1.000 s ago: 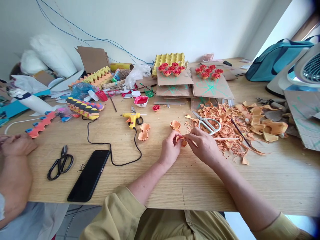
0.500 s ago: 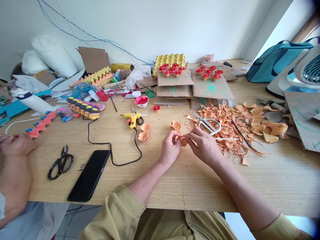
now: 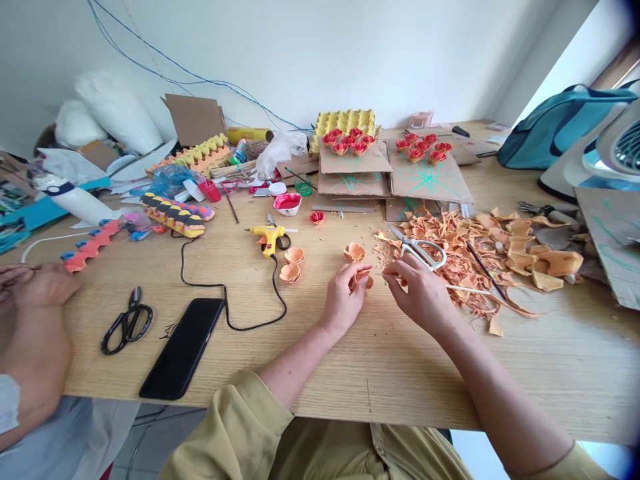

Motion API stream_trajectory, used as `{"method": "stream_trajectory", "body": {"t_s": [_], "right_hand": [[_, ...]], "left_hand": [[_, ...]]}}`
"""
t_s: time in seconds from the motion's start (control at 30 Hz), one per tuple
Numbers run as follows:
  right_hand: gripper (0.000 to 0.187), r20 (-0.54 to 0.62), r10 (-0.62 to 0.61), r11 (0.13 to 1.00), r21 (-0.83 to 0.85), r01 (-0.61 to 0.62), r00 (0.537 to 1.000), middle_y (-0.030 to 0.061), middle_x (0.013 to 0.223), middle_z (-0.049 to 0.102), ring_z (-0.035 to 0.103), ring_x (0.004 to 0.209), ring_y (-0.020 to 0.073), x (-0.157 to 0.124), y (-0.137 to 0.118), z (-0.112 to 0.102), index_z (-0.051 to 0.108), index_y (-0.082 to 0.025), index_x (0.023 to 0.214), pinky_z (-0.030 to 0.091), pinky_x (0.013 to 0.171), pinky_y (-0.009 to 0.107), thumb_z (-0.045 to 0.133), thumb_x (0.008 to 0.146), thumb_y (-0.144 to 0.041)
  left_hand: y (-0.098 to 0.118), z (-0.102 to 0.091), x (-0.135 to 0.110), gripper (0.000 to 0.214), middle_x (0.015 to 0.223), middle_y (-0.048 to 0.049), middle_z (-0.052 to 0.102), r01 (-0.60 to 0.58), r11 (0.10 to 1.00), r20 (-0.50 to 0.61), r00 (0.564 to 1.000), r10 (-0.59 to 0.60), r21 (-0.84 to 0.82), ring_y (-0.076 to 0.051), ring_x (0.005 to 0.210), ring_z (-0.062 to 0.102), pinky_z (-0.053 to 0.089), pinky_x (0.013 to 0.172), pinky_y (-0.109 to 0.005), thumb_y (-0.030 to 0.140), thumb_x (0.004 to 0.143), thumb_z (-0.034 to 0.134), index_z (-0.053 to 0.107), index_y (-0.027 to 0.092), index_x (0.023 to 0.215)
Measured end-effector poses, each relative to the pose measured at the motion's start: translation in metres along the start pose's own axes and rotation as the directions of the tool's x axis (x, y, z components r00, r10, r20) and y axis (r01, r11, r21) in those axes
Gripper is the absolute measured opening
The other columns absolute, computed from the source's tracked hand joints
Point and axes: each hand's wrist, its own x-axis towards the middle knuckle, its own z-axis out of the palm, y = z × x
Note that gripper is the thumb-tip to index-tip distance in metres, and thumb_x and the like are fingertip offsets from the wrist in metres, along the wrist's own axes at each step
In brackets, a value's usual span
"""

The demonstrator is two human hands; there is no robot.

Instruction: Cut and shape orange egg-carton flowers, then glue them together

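My left hand (image 3: 345, 293) is closed around an orange egg-carton cup (image 3: 361, 275), its fingers hiding part of the piece. A second orange cup shows just beside those fingers, mostly covered. To the right, my right hand (image 3: 417, 290) pinches a thin white stick (image 3: 470, 289) whose back end sticks out past the hand over the scraps. The two hands are apart. Just beyond my left hand sits an orange petal cup (image 3: 355, 252). Two more cups (image 3: 290, 273) stand near the yellow glue gun (image 3: 269, 239). White-handled scissors (image 3: 424, 253) lie beyond my right hand.
Orange carton scraps (image 3: 465, 247) are heaped at right. Red flowers (image 3: 350, 140) stand on cardboard (image 3: 430, 180) at the back. A red paint dish (image 3: 287, 203), a phone (image 3: 183, 350) and black scissors (image 3: 127, 323) lie leftward. Another person's hand (image 3: 47, 283) rests at far left.
My right hand has moved away from my left, rightward, and the white stick has tilted with it. My left hand keeps its hold on the orange cup. The view has shifted slightly.
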Motion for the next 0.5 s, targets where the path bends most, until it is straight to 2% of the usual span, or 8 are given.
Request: {"method": "stream_trajectory", "body": {"t_s": [0.13,0.27,0.4,0.5], "right_hand": [[0.011,0.025,0.034,0.997,0.075,-0.036,0.999,0.0031,0.088,0.062,0.056,0.062,0.0128,-0.002,0.001,0.001,0.066,-0.022,0.095,0.042,0.061,0.026,0.055,0.093,-0.026],[0.02,0.077,0.054,0.997,0.046,-0.058,0.996,0.0031,0.091,0.062,0.057,0.063,0.0128,-0.003,-0.002,0.005,0.068,-0.023,0.108,0.042,0.061,0.026,0.057,0.092,-0.023],[0.017,0.084,0.067,0.998,0.001,-0.067,0.994,0.0024,0.089,0.06,0.058,0.067,0.0135,-0.004,-0.007,0.007,0.07,-0.024,0.103,0.04,0.059,0.025,0.057,0.093,-0.023],[0.016,0.058,0.06,0.997,-0.061,-0.056,0.997,0.003,0.09,0.06,0.057,0.069,0.0139,-0.004,-0.01,0.007,0.071,-0.024,0.099,0.037,0.057,0.024,0.056,0.093,-0.023]], "left_hand": [[-0.003,0.003,-0.001,0.029,0.111,-0.0077,0.067,0.012,0.998,0.017,1.0,-0.011,-0.056,-0.011,0.073,0.064,0.054,0.071,-0.024,0.009,0.089,0.055,0.063,0.019,0.115],[-0.004,0.006,-0.001,0.031,0.109,-0.0074,0.068,0.033,0.992,0.037,0.999,-0.029,-0.118,-0.011,0.076,0.066,0.055,0.069,-0.023,0.006,0.087,0.053,0.061,0.019,0.114],[-0.003,0.009,-0.003,0.029,0.105,-0.0069,0.069,0.052,0.989,0.086,0.995,-0.04,-0.141,-0.012,0.076,0.068,0.055,0.065,-0.021,0.007,0.087,0.054,0.06,0.018,0.113],[-0.001,0.011,-0.004,0.029,0.107,-0.0076,0.069,0.031,0.995,0.074,0.997,-0.024,-0.097,-0.015,0.086,0.068,0.057,0.073,-0.024,0.009,0.085,0.06,0.06,0.018,0.112]]}}
